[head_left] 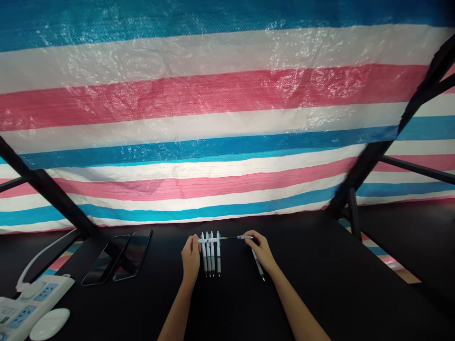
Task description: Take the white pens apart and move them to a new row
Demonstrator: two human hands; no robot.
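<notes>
From the head camera we look down on a black worktop [320, 289], with our left hand [191, 259] and right hand [262, 251] close together near its far edge. Between them a slim pen [227, 238] lies crosswise, with a white barrel, a thin dark middle and a grey end; it may be pulled partly apart, but we cannot be sure from this view. Our left fingertips [195, 241] pinch the white barrel, and our right fingertips [247, 235] pinch the grey end; neither hand is spread. Good handling here means keeping both pinches light and the pen level, so the thin dark middle takes no bending.

Four white-and-grey pens [211, 258] lie side by side below it, nearly touching, and the slim pen crosses their upper parts; we cannot tell whether it rests on them. A loose pen [258, 265] slants just under our right hand, where it could get in that hand's way.

Toward the left edge of the worktop lie a smartphone [105, 260] and a second smartphone [133, 255]. In the near left corner are a power strip [24, 303], a white computer mouse [50, 324] and a white cable [42, 251]. Beyond the far edge hangs a striped tarpaulin [227, 99], crossed by black frame struts [373, 156].
</notes>
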